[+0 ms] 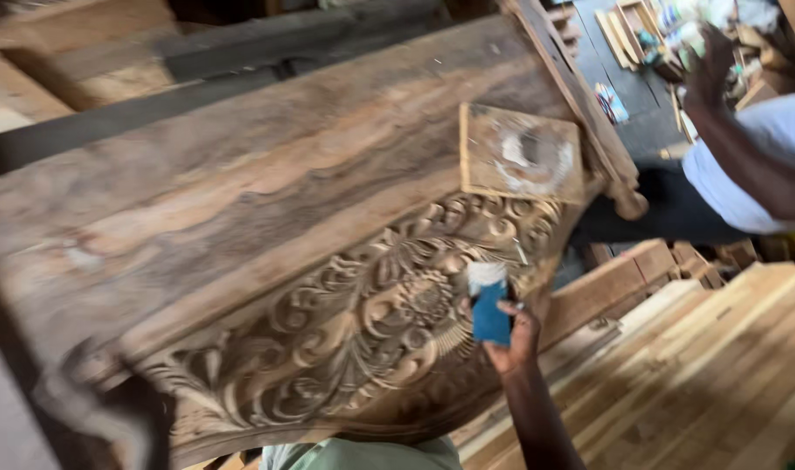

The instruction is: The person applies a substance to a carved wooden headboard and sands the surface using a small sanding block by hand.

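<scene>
1. My right hand (pixel 515 335) grips a blue block (pixel 490 312) with a pale top, most likely a sanding pad. The fingers (pixel 526 315) are wrapped round its right edge and clamp it against the carved wood.
2. The block lies flat on the carving (pixel 362 322), a relief of scrolls and leaves round a central rosette. It sits just right of that rosette, near the panel's right end. I judge it is held flat so that its face meets the raised ridges.
3. The carving runs along the lower edge of a large wooden panel (pixel 241 174), which lies tilted across my view. That puts the relief closest to me, within easy reach of the arm.
4. My left hand is out of view, so I cannot tell what it is doing.
5. A small square board (pixel 521 154) smeared with white filler or paste rests on the plain wood above the carving, near the block. I take it to be parked there for quick access.
6. Another person's arm (pixel 737 130) reaches toward a cluttered table (pixel 632 96) at upper right.
7. Pale planks (pixel 702 365) are stacked below right, well apart from the block.
</scene>
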